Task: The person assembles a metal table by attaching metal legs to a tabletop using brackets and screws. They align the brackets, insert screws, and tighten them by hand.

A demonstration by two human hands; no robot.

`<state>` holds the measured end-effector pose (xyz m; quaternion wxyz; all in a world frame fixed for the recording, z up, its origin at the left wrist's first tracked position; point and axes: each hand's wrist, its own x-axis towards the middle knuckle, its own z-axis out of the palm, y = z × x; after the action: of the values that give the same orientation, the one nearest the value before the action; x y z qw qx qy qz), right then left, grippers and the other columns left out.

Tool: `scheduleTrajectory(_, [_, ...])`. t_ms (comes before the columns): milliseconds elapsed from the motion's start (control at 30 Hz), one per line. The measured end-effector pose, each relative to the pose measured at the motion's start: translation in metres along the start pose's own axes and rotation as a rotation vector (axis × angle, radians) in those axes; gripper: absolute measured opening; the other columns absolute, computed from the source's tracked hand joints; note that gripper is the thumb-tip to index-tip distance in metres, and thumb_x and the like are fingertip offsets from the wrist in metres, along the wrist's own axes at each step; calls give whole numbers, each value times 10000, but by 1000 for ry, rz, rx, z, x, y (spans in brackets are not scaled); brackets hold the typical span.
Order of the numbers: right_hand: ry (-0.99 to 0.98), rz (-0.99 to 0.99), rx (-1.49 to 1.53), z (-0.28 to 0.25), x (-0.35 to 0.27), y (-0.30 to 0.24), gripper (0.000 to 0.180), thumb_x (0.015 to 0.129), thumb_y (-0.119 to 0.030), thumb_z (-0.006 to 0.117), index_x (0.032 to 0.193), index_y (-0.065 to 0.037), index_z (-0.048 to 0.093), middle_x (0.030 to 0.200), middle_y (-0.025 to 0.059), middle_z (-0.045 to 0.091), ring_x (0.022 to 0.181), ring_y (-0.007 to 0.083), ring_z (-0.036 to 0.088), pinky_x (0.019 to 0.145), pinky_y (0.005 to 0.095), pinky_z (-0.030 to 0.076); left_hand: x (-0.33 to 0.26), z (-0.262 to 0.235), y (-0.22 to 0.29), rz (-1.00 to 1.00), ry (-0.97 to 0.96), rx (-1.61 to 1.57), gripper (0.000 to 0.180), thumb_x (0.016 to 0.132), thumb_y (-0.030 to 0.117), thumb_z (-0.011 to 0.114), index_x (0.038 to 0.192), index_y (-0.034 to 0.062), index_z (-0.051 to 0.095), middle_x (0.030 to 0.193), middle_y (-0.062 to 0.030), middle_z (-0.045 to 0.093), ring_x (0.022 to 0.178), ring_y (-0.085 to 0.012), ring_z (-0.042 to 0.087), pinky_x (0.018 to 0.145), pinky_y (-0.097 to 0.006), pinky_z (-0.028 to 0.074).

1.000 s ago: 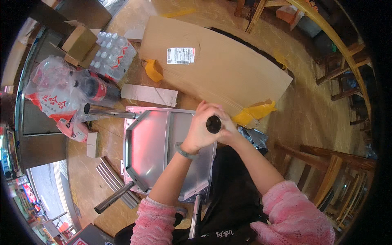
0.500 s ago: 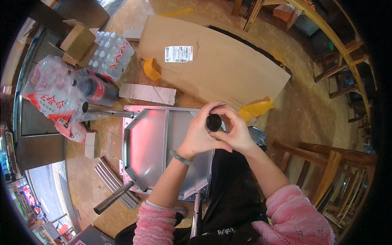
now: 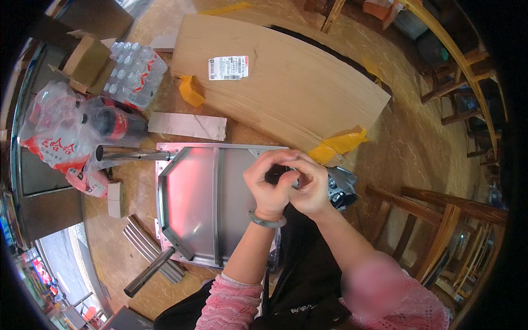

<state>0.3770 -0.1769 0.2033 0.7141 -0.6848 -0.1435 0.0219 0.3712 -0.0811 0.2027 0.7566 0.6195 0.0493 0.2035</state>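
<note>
Reading the floor left to right: wrapped bottles (image 3: 118, 126) close by the end of the upper metal leg (image 3: 129, 153); a knock could shift either if the metal panel (image 3: 192, 212) swings. Lower leg (image 3: 149, 272) juts out over loose metal tubes (image 3: 144, 242); could catch or scrape if the panel slides.

Left hand (image 3: 268, 190): fingers curled narrow around a dark, round-ended tube (image 3: 274, 175) at the panel's upper right corner. Right hand (image 3: 311, 190) wraps its other side, fingers bent in close. Firmness of hold: cannot tell. Foot of tube hidden; seating unknown. If tilted there, it might bind or slip; overlapping fingers might get pinched.

Far right, crumpled plastic (image 3: 342, 188) near the right hand; could snag underfoot.
</note>
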Motion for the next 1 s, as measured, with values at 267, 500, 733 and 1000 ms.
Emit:
scheduleTrajectory(267, [-116,113,-73,4,12,-9,552,607,-16,715,1127,-4,529,1092,149,563,1071,238,523,906,345,409,9,-12,2,-133,-46,-207,720,595,407,784,1105,-9,489,1078,-128,561,957,-202,556,820,-300,444])
scheduleTrajectory(500, [223,284,36,-100,-18,18,546,726,-61,674,1222,-43,446,1196,110,520,1094,172,505,872,307,436,26,-28,3,-10,-492,148,734,494,267,857,1086,42,488,988,-104,582,945,-204,563,841,-321,429])
scheduleTrajectory(733, [18,839,-1176,-140,-102,115,243,719,-234,672,787,-10,608,797,162,614,781,328,595,693,421,480,23,-10,-6,-126,-492,237,300,591,118,803,667,36,524,632,-36,536,596,-98,506,580,-251,436])
scheduleTrajectory(1000, [-128,645,-1109,-116,-127,190,146,670,-152,697,774,-65,644,750,132,593,744,325,576,674,411,470,25,-5,-19,-69,-353,241,321,582,77,809,653,29,500,599,-20,506,560,-99,463,537,-252,422])
